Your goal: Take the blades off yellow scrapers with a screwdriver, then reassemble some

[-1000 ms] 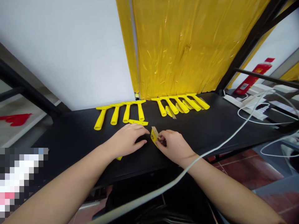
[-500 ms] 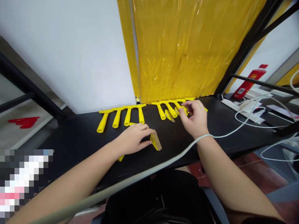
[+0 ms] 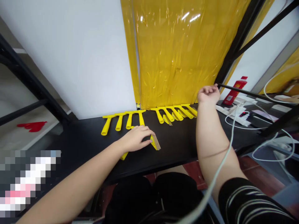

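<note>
My left hand (image 3: 137, 138) lies over a yellow scraper on the black tabletop, thumb and fingers closed about it. The scraper's head (image 3: 154, 142), with its metal blade, sticks out past the fingertips, and a yellow handle end shows below the wrist. My palm hides the middle. My right hand (image 3: 209, 94) is raised at the back right, near the black rack bar, its fingers curled with nothing visible in them. Behind my left hand stands a row of yellow T-shaped handles (image 3: 118, 123). Another row of yellow handles (image 3: 168, 114), some with blades beside them, lies to the right.
A pale cable (image 3: 230, 146) hangs across my right forearm. White power strips (image 3: 240, 118) and a red bottle (image 3: 234, 91) are at the right. Yellow plastic curtain (image 3: 177, 56) and a white panel (image 3: 93, 62) back the table. A black frame (image 3: 233, 56) rises at the right.
My right hand has moved up and right, away from the right row of yellow handles. The cable has shifted from my wrist to my forearm. My left hand keeps its place.
</note>
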The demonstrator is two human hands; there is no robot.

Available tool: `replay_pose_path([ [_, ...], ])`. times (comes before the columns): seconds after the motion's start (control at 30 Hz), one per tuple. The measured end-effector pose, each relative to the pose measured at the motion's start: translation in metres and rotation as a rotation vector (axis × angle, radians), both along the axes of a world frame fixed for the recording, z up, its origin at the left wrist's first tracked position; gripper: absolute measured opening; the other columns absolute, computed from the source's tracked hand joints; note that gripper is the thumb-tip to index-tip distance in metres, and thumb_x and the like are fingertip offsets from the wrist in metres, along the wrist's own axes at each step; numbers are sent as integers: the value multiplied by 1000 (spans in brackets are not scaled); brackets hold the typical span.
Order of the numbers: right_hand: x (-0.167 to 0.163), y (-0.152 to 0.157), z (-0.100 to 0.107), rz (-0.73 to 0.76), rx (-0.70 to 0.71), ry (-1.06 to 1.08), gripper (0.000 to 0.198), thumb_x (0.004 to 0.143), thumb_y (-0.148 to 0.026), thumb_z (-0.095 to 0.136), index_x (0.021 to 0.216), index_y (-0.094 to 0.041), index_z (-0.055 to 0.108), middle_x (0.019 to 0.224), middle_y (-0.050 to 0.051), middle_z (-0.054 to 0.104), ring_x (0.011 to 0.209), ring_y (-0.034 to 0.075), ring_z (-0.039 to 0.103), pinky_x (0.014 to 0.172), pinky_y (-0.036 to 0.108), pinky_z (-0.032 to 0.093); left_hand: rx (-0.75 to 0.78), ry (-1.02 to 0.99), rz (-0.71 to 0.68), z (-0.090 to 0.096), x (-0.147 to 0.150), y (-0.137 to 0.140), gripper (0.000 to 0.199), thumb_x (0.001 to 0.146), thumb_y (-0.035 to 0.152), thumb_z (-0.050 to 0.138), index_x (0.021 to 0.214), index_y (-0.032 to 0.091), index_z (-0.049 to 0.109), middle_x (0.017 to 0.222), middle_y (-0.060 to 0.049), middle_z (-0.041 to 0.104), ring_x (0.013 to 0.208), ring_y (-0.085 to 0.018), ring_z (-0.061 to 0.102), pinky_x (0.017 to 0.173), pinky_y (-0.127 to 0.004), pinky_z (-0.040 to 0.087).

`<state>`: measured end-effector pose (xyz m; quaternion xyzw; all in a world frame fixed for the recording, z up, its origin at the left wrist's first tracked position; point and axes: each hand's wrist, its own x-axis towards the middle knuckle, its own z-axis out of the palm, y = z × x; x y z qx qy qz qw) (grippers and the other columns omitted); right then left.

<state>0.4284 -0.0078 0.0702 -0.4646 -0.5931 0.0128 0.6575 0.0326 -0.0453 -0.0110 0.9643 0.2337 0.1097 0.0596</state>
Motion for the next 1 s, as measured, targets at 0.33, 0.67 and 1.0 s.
replay_pose_path([
  [0.33,-51,79,-60,43,-7,-664,13,96,-27,55,89,-21,65,82,8,70,76,25,64,72,39,49,-70,19,-117,9,9,-2,36,98,34,71,134,31,69,137,-6,65,124,-26,62,107,-39,49],
  [0.67,-59,61,-112,175,143,-882,8,92,-17,57,89,-21,63,78,6,69,71,24,57,71,38,45,-89,121,-277,6,21,14,20,97,33,74,115,27,75,119,-3,76,111,-24,69,100,-38,51],
  [1.0,-51,54,-106,215,87,-710,12,91,-12,57,87,-23,58,75,4,64,70,23,57,70,38,47,-95,166,-240,1,25,47,17,98,24,70,113,25,78,122,-4,77,115,-24,70,101,-36,54],
])
